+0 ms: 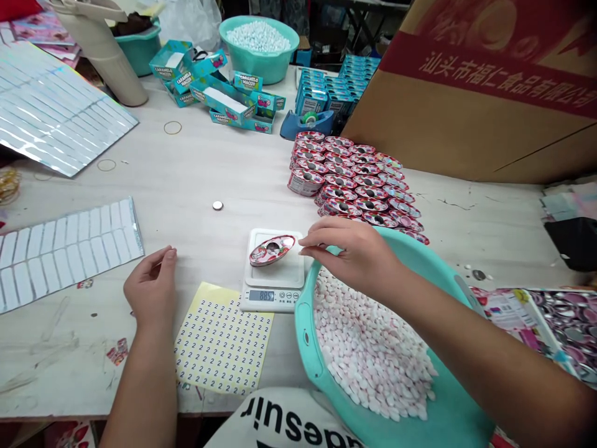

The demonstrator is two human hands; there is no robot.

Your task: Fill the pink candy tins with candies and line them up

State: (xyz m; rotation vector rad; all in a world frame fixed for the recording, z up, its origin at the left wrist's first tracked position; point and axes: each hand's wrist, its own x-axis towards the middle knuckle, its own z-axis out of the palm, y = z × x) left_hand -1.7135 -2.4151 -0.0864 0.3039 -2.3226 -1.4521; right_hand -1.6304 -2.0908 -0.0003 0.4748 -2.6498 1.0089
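Observation:
A small oval red-and-pink tin (272, 250) rests on the white digital scale (275, 281), whose display seems to read 88.5. Just right of the tin is my right hand (345, 249), thumb and fingers drawn together over the rim of the turquoise basin (305, 330); anything between the fingertips is too small to make out. Pale pink and white candies (368, 342) fill part of the basin. My left hand (152, 280) is on the table at the left, fingers curled with thumb against forefinger, its contents hidden. Between it and the scale lies a yellow sheet of "2" stickers (224, 339).
Rows of similar tins (354, 177) stand behind the basin. Farther back are a tape dispenser (306, 123), blue boxes (228, 99), another candy basin (259, 53) and a cardboard box (466, 124). Sticker sheets (69, 249) lie left; a small round disc (217, 205) sits mid-table.

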